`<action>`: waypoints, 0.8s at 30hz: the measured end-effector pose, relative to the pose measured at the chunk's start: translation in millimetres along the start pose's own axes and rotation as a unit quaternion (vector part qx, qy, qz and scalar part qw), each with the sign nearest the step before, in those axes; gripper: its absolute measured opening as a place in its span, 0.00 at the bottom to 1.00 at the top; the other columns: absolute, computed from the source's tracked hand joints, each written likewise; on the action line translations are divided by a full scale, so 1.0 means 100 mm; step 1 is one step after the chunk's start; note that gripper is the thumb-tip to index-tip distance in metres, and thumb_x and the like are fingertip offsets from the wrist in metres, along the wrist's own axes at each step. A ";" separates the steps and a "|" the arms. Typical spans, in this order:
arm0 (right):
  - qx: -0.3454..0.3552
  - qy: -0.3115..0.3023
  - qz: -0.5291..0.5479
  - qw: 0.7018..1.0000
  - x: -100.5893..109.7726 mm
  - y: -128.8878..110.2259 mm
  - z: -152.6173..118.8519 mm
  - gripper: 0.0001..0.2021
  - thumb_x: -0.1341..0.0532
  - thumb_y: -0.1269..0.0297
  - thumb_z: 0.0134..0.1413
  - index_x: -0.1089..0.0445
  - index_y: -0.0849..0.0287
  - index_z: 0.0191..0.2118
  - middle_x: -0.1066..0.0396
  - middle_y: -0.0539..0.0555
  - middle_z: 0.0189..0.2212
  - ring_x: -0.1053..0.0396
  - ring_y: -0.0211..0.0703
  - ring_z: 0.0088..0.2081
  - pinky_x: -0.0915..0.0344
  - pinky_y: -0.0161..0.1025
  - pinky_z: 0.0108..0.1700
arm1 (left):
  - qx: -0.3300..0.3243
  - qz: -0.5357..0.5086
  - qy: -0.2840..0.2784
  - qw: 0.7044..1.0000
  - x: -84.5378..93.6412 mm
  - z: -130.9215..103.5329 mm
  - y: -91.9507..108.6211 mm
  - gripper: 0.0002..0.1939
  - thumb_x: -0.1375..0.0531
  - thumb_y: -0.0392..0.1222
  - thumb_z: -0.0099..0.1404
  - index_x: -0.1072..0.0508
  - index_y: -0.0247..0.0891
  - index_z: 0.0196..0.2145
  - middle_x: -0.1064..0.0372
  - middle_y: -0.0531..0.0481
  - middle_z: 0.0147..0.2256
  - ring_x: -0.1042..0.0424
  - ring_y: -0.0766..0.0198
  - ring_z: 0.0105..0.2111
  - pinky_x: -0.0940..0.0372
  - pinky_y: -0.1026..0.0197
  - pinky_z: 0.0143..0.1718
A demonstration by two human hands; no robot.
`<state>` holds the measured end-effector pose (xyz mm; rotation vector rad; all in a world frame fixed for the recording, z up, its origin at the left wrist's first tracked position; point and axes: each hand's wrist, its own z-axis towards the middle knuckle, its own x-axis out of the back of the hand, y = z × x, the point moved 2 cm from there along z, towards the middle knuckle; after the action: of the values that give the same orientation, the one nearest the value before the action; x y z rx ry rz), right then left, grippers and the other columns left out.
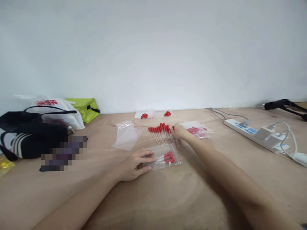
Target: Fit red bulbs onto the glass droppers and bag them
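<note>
My left hand [136, 164] lies with fingers apart, pressing on the near end of a clear zip bag [158, 165]. Inside that bag are several glass droppers with red rubber bulbs [169, 157]. Beyond it, a row of red-bulbed droppers [160, 129] lies side by side, tubes toward me. At the row's right end my right hand [179, 131] is closed in a pinch on a dropper [173, 127]; its red bulb peeks out by the fingertips, the rest is partly hidden. A bag of red bulbs [198, 131] lies just right of that hand.
Flat clear bags [127, 137] lie left of the row. Two bags with red bulbs [144, 116] rest near the wall. A power strip [249, 131] with plugs and cables is at right. Black bag [43, 137], white plastic bag [64, 111] and green box [82, 108] stand left.
</note>
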<state>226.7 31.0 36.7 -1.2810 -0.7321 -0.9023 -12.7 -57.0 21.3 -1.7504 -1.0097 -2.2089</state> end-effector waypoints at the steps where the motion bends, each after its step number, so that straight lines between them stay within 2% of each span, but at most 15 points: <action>1: -0.005 0.006 0.010 1.000 0.04 0.05 -0.04 0.13 0.45 0.69 0.45 0.37 0.65 0.40 0.30 0.58 0.27 0.32 0.44 0.29 0.39 0.34 0.30 | 0.002 -0.002 -0.001 1.000 0.00 0.00 0.00 0.19 0.49 0.46 0.63 0.39 0.49 0.52 0.46 0.49 0.56 0.48 0.56 0.56 0.51 0.50 0.55; 3: -0.017 0.024 0.062 0.998 0.10 0.17 -0.16 0.20 0.48 0.69 0.48 0.46 0.67 0.49 0.32 0.57 0.29 0.33 0.41 0.28 0.39 0.34 0.29 | 0.006 -0.002 -0.004 1.000 0.00 0.01 0.00 0.19 0.49 0.46 0.63 0.39 0.49 0.52 0.47 0.49 0.56 0.48 0.57 0.56 0.51 0.50 0.55; 5: -0.021 0.051 0.198 0.979 0.10 0.31 -0.31 0.24 0.51 0.68 0.49 0.54 0.64 0.53 0.35 0.52 0.28 0.35 0.37 0.23 0.39 0.34 0.25 | 0.011 0.002 -0.006 1.000 0.00 0.01 0.00 0.19 0.49 0.46 0.63 0.39 0.48 0.52 0.47 0.49 0.56 0.49 0.57 0.56 0.51 0.50 0.55; 7: -0.019 0.091 0.325 0.941 0.05 0.42 -0.48 0.23 0.50 0.63 0.49 0.56 0.59 0.52 0.39 0.47 0.26 0.39 0.34 0.18 0.40 0.34 0.21 | 0.016 0.005 -0.008 1.000 -0.01 0.01 0.00 0.19 0.49 0.46 0.63 0.39 0.48 0.52 0.47 0.49 0.56 0.49 0.57 0.56 0.51 0.50 0.55; 9: -0.018 0.139 0.413 0.900 -0.02 0.49 -0.62 0.20 0.48 0.61 0.48 0.54 0.56 0.47 0.43 0.44 0.25 0.39 0.33 0.18 0.39 0.34 0.20 | 0.016 0.004 -0.008 1.000 -0.01 0.01 0.00 0.19 0.49 0.46 0.63 0.39 0.49 0.52 0.47 0.49 0.56 0.50 0.57 0.57 0.51 0.50 0.55; 11: -0.024 0.169 0.468 0.867 -0.09 0.50 -0.72 0.19 0.45 0.59 0.45 0.52 0.54 0.43 0.43 0.43 0.24 0.37 0.34 0.20 0.36 0.36 0.22 | 0.014 0.002 -0.006 1.000 0.00 0.01 0.00 0.19 0.49 0.46 0.63 0.39 0.48 0.53 0.47 0.49 0.56 0.50 0.57 0.56 0.51 0.50 0.56; 13: -0.034 0.171 0.505 0.845 -0.15 0.45 -0.77 0.20 0.42 0.58 0.42 0.52 0.53 0.40 0.43 0.43 0.24 0.36 0.35 0.21 0.34 0.37 0.24 | 0.010 0.000 -0.004 1.000 0.00 0.00 0.00 0.21 0.49 0.47 0.63 0.41 0.48 0.54 0.47 0.50 0.56 0.49 0.57 0.56 0.52 0.50 0.56; 17: -0.015 0.094 0.562 0.822 -0.19 0.27 -0.83 0.20 0.41 0.54 0.41 0.50 0.54 0.37 0.40 0.44 0.23 0.34 0.35 0.23 0.33 0.38 0.29 | 0.015 0.000 0.007 1.000 0.01 0.00 0.01 0.25 0.49 0.47 0.63 0.47 0.45 0.57 0.47 0.49 0.56 0.49 0.58 0.56 0.52 0.51 0.56; 19: 0.005 0.038 0.573 0.819 -0.20 0.20 -0.87 0.19 0.42 0.52 0.42 0.49 0.54 0.36 0.38 0.44 0.24 0.34 0.34 0.21 0.33 0.36 0.25 | 0.019 0.002 0.013 1.000 0.01 0.00 0.01 0.26 0.49 0.48 0.62 0.47 0.43 0.57 0.46 0.49 0.56 0.48 0.58 0.56 0.52 0.51 0.56; 22: 0.018 -0.036 0.539 0.841 -0.21 0.14 -0.93 0.17 0.44 0.50 0.45 0.49 0.54 0.36 0.39 0.41 0.21 0.43 0.29 0.11 0.45 0.29 0.12 | 0.021 0.005 0.013 1.000 0.01 0.00 0.02 0.26 0.48 0.48 0.62 0.47 0.43 0.57 0.46 0.48 0.56 0.47 0.58 0.55 0.51 0.51 0.56; 24: 0.025 -0.066 0.506 0.860 -0.22 0.13 -0.94 0.16 0.45 0.51 0.47 0.50 0.54 0.35 0.43 0.38 0.16 0.51 0.27 0.08 0.54 0.27 0.09 | 0.023 0.005 0.013 1.000 0.01 0.00 0.02 0.26 0.49 0.48 0.62 0.47 0.43 0.57 0.46 0.48 0.56 0.48 0.58 0.55 0.51 0.51 0.56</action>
<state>224.8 -57.6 -3.2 -1.4352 -0.0980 0.0697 -12.0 -58.1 23.0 -1.6988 -1.0349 -2.1800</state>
